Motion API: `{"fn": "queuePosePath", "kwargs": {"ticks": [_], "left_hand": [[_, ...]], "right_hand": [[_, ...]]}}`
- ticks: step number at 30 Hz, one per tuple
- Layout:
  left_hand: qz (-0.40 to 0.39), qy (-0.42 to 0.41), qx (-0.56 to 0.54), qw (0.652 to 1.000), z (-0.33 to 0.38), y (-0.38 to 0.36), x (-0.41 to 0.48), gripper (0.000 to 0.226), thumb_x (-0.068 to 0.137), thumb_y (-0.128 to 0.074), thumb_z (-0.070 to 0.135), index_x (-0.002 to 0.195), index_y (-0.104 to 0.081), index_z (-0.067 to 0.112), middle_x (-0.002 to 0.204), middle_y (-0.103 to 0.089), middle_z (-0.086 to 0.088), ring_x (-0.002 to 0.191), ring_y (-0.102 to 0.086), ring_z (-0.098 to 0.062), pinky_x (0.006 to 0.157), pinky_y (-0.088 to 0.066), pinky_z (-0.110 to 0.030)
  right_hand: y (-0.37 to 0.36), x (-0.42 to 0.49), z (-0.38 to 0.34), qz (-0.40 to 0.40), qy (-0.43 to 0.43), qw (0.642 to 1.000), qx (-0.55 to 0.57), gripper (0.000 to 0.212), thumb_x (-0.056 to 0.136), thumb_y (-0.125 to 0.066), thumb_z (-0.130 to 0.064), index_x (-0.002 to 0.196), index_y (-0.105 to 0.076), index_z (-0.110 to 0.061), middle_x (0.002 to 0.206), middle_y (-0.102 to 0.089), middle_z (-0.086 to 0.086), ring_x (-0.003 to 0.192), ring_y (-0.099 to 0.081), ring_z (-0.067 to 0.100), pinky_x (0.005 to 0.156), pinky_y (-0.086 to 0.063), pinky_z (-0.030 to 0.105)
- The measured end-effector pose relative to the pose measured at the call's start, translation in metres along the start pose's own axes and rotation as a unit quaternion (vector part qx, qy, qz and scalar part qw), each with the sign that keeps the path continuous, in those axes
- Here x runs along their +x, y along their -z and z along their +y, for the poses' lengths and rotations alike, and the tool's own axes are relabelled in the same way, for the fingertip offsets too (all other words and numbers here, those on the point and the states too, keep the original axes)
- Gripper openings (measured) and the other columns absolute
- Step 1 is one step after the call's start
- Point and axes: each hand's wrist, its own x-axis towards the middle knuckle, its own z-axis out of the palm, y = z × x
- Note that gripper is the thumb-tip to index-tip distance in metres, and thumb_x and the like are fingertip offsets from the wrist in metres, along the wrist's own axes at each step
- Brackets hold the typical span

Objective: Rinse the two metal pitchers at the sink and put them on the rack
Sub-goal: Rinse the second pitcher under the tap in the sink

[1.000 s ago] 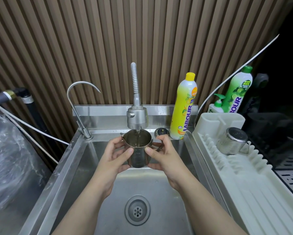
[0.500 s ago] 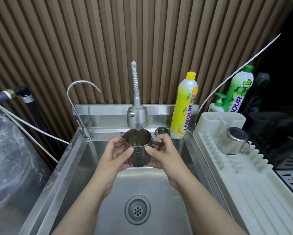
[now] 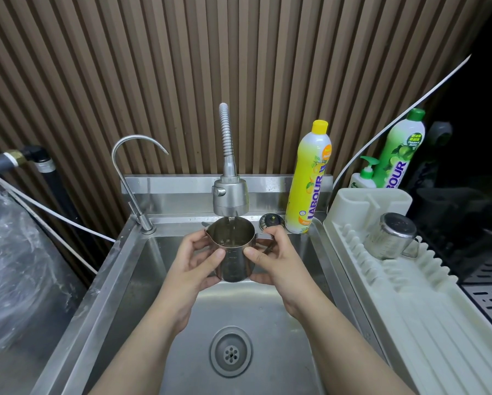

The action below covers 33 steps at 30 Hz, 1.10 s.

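Gripping one metal pitcher (image 3: 233,256) upright under the spray faucet (image 3: 230,196) over the sink (image 3: 119,269), left hand (image 3: 195,265) and right hand (image 3: 276,258) wrapped round its sides. Resting upside down at the back of the white rack (image 3: 396,309): second pitcher (image 3: 388,236). Beside the faucet, at the sink's back edge: yellow bottle (image 3: 309,181).

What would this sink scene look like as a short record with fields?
held item: metal pitcher, upright under the faucet head
left hand: grips pitcher's left side
right hand: grips its handle side
water: thin stream into pitcher
rack: second pitcher lying tilted, mouth away from the camera
by sink: yellow soap bottle
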Motion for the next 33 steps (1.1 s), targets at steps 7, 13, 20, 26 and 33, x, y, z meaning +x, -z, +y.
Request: {"fn": "queuePosePath", "kwargs": {"ticks": [7,13,20,26,33], "left_hand": [[0.002,-0.001,-0.001,1.0,0.002,-0.001,0.001,0.052,0.072,-0.069,0.024,0.121,-0.054,0.019,0.115,-0.067,0.01,0.112,-0.063,-0.012,0.085,-0.057,-0.046],[-0.002,-0.011,-0.011,1.0,0.007,-0.002,0.002,0.048,0.074,-0.067,0.021,0.119,-0.055,0.019,0.116,-0.066,0.007,0.106,-0.065,-0.008,0.08,-0.059,-0.043],[-0.013,-0.024,0.012,1.0,0.013,0.0,0.006,0.042,0.073,-0.072,0.025,0.113,-0.058,0.026,0.11,-0.069,0.011,0.108,-0.066,-0.016,0.082,-0.058,-0.046],[0.023,-0.027,0.091,0.995,0.014,0.007,0.006,0.043,0.065,-0.081,0.042,0.103,-0.064,0.034,0.108,-0.068,0.0,0.099,-0.065,-0.019,0.082,-0.055,-0.042],[0.023,0.118,0.042,0.992,-0.015,0.002,-0.007,0.025,0.078,-0.069,0.037,0.097,-0.061,0.023,0.091,-0.07,-0.001,0.088,-0.067,-0.02,0.092,-0.051,-0.055]], "right_hand": [[0.001,0.0,0.0,0.0,0.006,1.0,0.002,0.021,0.088,-0.064,-0.008,0.1,-0.048,-0.016,0.08,-0.062,-0.008,0.066,-0.065,-0.005,0.06,-0.058,0.02],[-0.001,0.001,-0.006,-0.004,0.021,1.0,0.022,0.02,0.088,-0.064,-0.006,0.1,-0.048,-0.012,0.083,-0.062,-0.004,0.068,-0.065,-0.001,0.065,-0.059,0.031],[-0.002,0.005,-0.005,-0.008,0.026,0.999,0.041,0.02,0.087,-0.064,-0.007,0.097,-0.049,-0.015,0.077,-0.065,-0.011,0.075,-0.066,0.003,0.081,-0.057,0.049],[-0.001,0.008,0.014,-0.019,-0.043,0.997,0.064,0.018,0.088,-0.065,-0.015,0.094,-0.048,-0.017,0.094,-0.055,0.004,0.088,-0.06,0.017,0.083,-0.054,0.045],[0.012,0.016,-0.003,0.023,-0.054,0.969,-0.24,0.04,0.076,-0.076,-0.033,0.071,-0.039,-0.019,0.069,-0.048,-0.002,0.067,-0.048,0.019,0.067,-0.052,0.041]]}}
